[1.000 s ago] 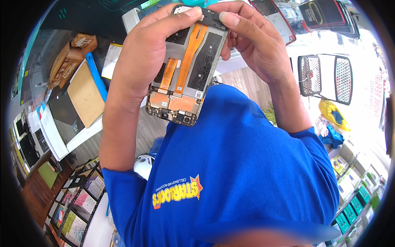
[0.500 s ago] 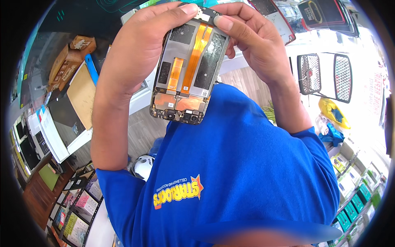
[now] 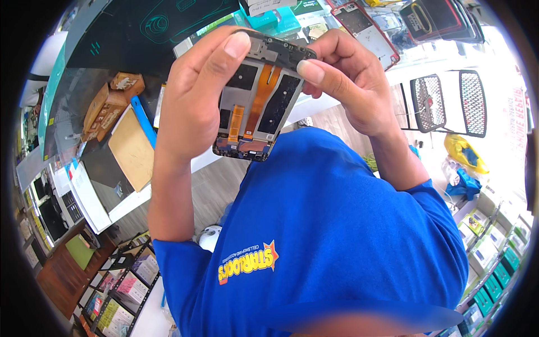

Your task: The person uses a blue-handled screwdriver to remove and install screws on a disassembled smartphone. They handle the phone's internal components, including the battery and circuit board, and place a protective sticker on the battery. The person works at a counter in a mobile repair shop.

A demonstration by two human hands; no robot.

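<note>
Both hands hold up an opened smartphone [image 3: 286,101] in front of the blue shirt, its inner side showing. My left hand [image 3: 193,104] is closed on the far left corner, thumb pressed on the dark end piece [image 3: 272,50]. My right hand [image 3: 359,84] pinches the far right corner between thumb and bent fingers. A long orange flex cable [image 3: 261,104] runs down the grey middle of the phone, with a shorter orange cable [image 3: 236,123] beside it. At the near end lie the circuit board and camera parts [image 3: 241,150], tilted and partly in shade.
A red-rimmed phone shell [image 3: 368,36] lies on the counter beyond my right hand. Teal boxes [image 3: 278,21] stand behind the phone. To the left are a wooden holder [image 3: 112,106] and a tan board [image 3: 132,149]. Black mesh chairs [image 3: 473,104] and a yellow bag [image 3: 466,153] are at right.
The phone has tilted, so its far end edge shows more and its face looks shorter. Both hands have shifted nearer with it, keeping their grip.
</note>
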